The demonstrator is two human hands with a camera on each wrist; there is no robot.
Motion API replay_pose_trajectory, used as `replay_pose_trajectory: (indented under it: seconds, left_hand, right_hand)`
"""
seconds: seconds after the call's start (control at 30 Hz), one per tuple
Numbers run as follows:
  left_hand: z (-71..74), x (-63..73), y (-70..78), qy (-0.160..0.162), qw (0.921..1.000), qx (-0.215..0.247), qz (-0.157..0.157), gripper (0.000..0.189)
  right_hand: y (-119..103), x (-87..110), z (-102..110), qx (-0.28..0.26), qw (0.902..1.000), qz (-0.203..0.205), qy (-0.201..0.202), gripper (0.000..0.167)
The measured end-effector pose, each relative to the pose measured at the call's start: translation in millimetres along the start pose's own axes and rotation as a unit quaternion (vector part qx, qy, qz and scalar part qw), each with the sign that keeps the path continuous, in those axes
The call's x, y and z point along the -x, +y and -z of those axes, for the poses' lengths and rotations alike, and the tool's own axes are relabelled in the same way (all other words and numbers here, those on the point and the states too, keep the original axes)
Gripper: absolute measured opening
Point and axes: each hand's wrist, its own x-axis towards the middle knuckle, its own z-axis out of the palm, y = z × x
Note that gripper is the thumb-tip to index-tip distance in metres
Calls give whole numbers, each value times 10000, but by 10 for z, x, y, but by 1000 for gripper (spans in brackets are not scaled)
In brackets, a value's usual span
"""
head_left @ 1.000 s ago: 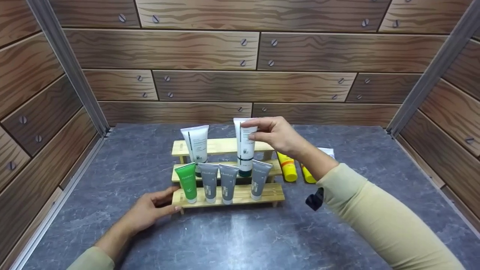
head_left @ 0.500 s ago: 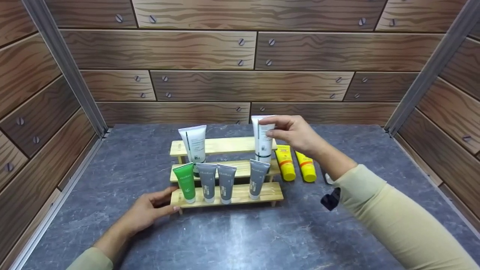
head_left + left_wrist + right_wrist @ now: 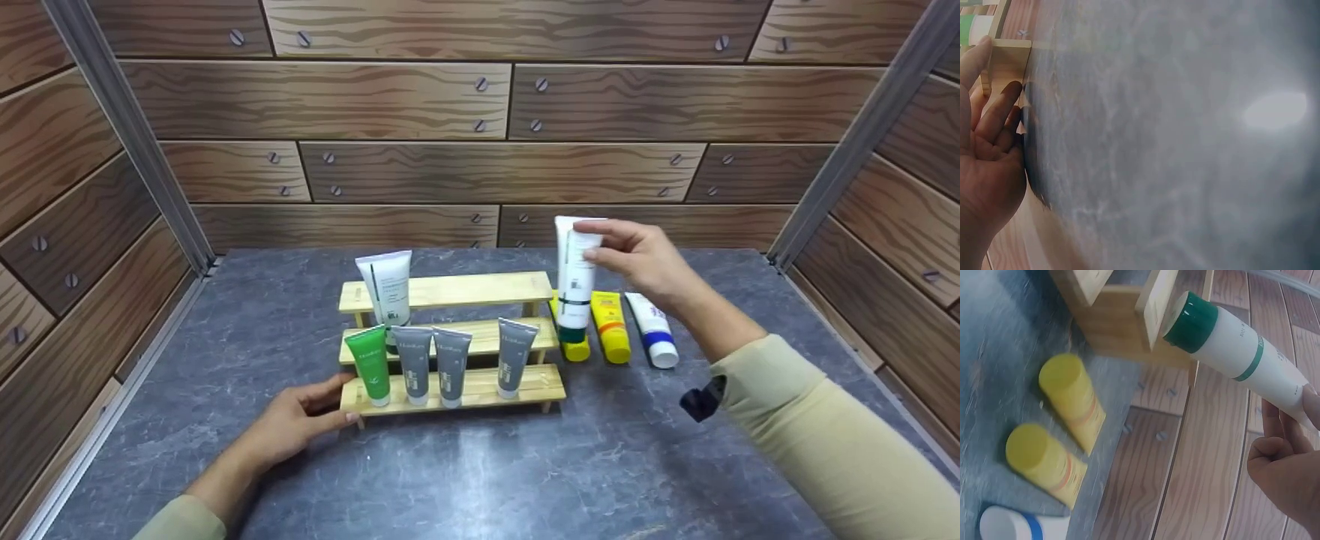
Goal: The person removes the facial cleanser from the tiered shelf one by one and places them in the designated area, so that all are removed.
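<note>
Head: left hand (image 3: 289,426) grips rack (image 3: 546,384), right hand (image 3: 646,262) white tube (image 3: 576,285) (yellow tube (image 3: 577,353) partly hidden).

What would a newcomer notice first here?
Likely the green-capped white tube, held in the air by the right hand near the right end of the wooden rack. Then the bright green tube leftmost on its front step, and two yellow tubes lying rightward.

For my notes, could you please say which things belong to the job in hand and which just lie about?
Job in hand:
green-capped white tube in right hand
wooden stand, held by left hand
standing tubes, probably

Apparently lying about:
two yellow tubes
blue-banded white tube
</note>
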Motion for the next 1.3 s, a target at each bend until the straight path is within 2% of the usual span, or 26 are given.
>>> replay_pose_trajectory:
  seconds: [0.2, 0.6, 0.87, 0.97, 1.17, 1.3]
  left_hand:
    - [3, 7, -3, 67, 9998, -185, 73, 73]
    - [2, 21, 16, 155, 9993, -310, 126, 71]
    - [8, 10, 16, 49, 9998, -202, 55, 72]
    - [7, 7, 13, 9, 9998, -200, 37, 72]
    - [2, 6, 18, 111, 9995, -291, 86, 71]
    - [-12, 12, 15, 149, 9994, -277, 133, 72]
  right_hand:
    - [98, 93, 220, 223, 9991, -22, 353, 44]
    - [408, 258, 676, -206, 9948, -296, 950, 43]
    - [681, 369, 985, 283, 9901, -575, 1246, 46]
    - [786, 401, 1074, 302, 9885, -682, 1318, 45]
    - [924, 451, 1197, 71, 9849, -988, 1420, 41]
    - [1011, 480, 1250, -323, 9831, -1055, 1464, 38]
